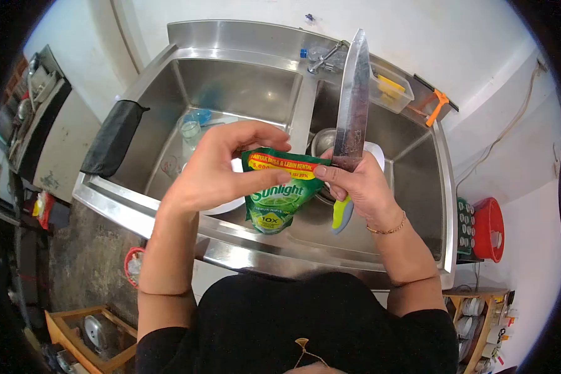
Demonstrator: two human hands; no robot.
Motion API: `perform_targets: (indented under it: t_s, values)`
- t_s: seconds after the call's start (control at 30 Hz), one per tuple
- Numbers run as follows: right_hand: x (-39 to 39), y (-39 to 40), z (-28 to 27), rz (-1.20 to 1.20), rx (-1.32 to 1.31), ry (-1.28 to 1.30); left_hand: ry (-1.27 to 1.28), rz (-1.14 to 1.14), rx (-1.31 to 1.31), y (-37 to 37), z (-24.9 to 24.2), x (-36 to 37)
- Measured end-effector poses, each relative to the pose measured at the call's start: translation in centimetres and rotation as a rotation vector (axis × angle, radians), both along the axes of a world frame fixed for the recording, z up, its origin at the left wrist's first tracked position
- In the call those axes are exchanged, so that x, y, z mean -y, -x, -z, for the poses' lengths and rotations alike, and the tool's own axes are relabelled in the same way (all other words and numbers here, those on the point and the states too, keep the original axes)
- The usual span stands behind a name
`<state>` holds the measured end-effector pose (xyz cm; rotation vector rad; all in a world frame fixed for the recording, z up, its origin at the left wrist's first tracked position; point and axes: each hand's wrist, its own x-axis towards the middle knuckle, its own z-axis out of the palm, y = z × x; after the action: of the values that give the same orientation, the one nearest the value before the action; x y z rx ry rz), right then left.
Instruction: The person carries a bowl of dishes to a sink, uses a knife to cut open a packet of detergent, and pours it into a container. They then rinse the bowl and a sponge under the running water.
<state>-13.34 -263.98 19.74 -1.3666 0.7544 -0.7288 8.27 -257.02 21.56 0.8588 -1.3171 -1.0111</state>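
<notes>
My right hand [363, 187] grips a large kitchen knife [353, 100], its broad blade pointing up and away and its yellow-green and grey handle showing below the palm. The thumb of that same hand presses on the upper right corner of a green Sunlight dish soap pouch [277, 202]. My left hand [209, 168] is closed about the pouch's top, thumb across its front and fingers curled over behind the upper edge. The pouch hangs upright above the sink's front rim. Its back side is hidden, and so are some of the left fingertips.
Below is a double steel sink [243, 78]. Glasses [191, 129] stand in the left basin; a metal bowl [323, 140] and white dishes lie partly hidden behind my hands. A faucet [321, 62], a plastic box with a sponge [389, 87] and an orange peeler-like tool [438, 107] sit along the back.
</notes>
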Motion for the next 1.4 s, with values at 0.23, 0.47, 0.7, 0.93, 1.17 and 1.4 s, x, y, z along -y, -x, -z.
perform_targets:
  t_s: [0.23, 0.47, 0.7, 0.93, 1.17, 1.4]
  values:
    - [0.6, 0.8, -0.2, -0.053, -0.079, 0.009, -0.052, -0.011, 0.836, 1.7, -0.3, 2.7]
    - [-0.3, 5.3, -1.3, -0.004, -0.394, 0.165, -0.338, 0.081, 0.287, 0.6, 2.6, 4.2]
    - [-1.5, 5.4, -1.3, -0.057, -0.471, 0.535, -0.426, 0.007, 0.043, 1.0, 3.0, 3.6]
    - [1.1, 1.9, 1.6, 0.004, -0.180, 0.413, -0.312, -0.024, 0.240, 2.0, 2.3, 2.8]
    - [0.6, 0.5, 0.1, -0.111, 0.037, -0.102, -0.219, 0.002, -0.183, 0.3, 4.9, 2.3]
    - [1.3, 3.6, 0.8, -0.032, 0.019, -0.234, -0.334, -0.043, -0.234, 3.2, 7.8, 1.1]
